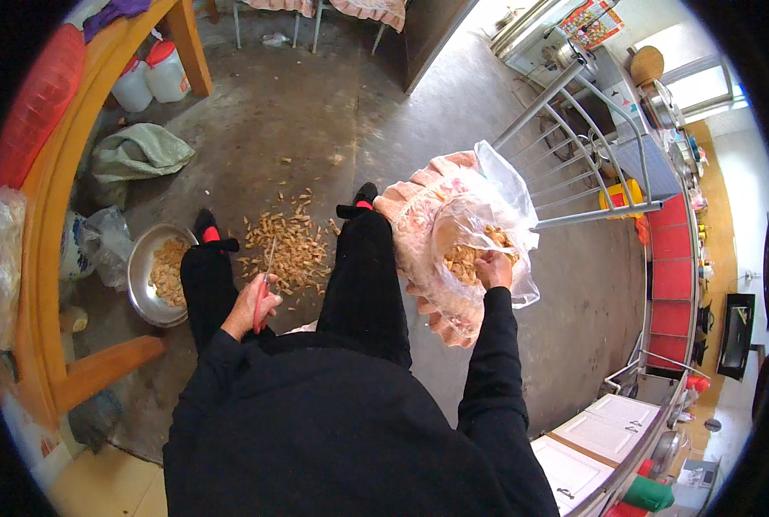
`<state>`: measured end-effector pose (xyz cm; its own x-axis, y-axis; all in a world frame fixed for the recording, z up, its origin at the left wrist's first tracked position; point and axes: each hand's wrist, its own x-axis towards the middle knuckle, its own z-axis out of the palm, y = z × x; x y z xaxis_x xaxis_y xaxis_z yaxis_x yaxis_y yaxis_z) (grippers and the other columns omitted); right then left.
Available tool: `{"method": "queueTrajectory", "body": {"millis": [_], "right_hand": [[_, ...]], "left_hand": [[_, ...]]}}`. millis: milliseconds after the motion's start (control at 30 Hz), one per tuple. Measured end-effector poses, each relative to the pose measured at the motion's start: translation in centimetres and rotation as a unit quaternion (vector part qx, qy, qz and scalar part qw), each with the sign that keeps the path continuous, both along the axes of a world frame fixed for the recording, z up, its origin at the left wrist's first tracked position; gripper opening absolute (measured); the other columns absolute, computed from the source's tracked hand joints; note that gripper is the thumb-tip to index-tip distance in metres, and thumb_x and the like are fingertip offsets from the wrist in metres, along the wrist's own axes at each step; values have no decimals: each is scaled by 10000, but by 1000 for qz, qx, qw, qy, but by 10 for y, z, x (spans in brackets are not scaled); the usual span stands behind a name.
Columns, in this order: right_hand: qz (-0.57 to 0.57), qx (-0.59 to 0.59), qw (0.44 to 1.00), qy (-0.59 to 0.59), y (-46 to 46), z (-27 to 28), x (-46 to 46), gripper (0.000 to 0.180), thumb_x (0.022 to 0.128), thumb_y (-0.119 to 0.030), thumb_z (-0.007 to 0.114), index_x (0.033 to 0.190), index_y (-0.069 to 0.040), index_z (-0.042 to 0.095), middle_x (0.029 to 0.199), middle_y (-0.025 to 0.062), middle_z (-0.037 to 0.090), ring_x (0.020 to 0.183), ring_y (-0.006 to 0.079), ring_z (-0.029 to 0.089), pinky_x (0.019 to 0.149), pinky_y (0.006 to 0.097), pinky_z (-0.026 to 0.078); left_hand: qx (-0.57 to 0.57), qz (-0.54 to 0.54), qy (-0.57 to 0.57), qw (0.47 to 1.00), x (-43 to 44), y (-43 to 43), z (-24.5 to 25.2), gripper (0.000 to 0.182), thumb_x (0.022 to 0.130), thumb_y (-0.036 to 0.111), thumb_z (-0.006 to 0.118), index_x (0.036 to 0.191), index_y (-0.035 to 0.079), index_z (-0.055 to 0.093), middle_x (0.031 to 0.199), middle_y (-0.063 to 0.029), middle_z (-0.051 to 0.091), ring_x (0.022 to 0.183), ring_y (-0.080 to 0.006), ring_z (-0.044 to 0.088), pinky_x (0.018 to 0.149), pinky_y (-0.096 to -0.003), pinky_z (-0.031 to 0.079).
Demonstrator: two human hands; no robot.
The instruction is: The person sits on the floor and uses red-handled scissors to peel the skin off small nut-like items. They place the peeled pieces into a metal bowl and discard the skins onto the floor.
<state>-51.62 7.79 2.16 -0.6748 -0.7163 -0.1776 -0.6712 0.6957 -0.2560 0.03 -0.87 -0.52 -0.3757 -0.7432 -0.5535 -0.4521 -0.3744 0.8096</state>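
Observation:
My left hand (251,309) grips a pair of scissors (260,310) by the red handles, its metal blades pointing away from me. Beyond the blades a heap of tan dried pieces (294,249) lies scattered on the floor between my feet. My right hand (494,269) reaches into a clear plastic bag (510,187) holding more tan dried pieces (462,262); its fingertips are partly hidden, so what they hold is unclear. The bag rests on a chair seat with a pink floral, ruffled cover (413,226). Left of my leg stands a steel basin (140,284) with tan pieces inside.
A wooden table frame (48,258) runs along the left, its lower bar (110,371) jutting inward. Near it lie a green woven sack (142,153) and a plastic bag (110,242). The chair's metal backrest (582,155) rises at right, before red-fronted kitchen cabinets (670,281).

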Motion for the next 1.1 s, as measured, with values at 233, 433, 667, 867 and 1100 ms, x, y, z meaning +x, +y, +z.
{"method": "queueTrajectory", "body": {"millis": [233,433,667,867,1100], "right_hand": [[-87,-184,936,-288,12,6,-5,157,832,-142,663,867,9,635,727,61,671,538,155,648,437,252,456],[-78,-161,951,-252,19,10,-7,255,864,-98,633,1086,21,596,809,80,673,570,160,656,458,249,470],[-113,-266,843,-453,33,41,5,261,872,-90,662,1118,-23,609,855,53,660,656,153,668,591,276,562],[-5,-233,771,-593,4,82,80,171,864,-49,649,1032,-40,616,889,33,657,736,129,646,681,261,525],[66,-213,709,-669,-52,118,168,175,846,13,633,1013,-38,612,879,26,633,741,108,619,685,230,502]], "left_hand": [[6,8,40,999,3,0,-7,520,798,143,672,1259,7,475,719,-59,593,575,-164,622,520,-300,490],[-4,3,38,999,5,-2,-9,534,805,151,666,1276,1,464,745,-58,584,578,-155,614,530,-295,491],[-11,7,46,999,5,-1,-13,525,809,153,665,1272,2,469,729,-48,584,584,-144,611,545,-287,494],[-134,-66,38,988,-1,-5,14,492,804,139,656,1257,27,500,735,-76,617,627,-190,631,590,-327,501],[-311,-216,-12,926,-30,-3,102,427,810,145,649,1207,49,526,905,-169,640,848,-387,635,730,-440,508]]}}
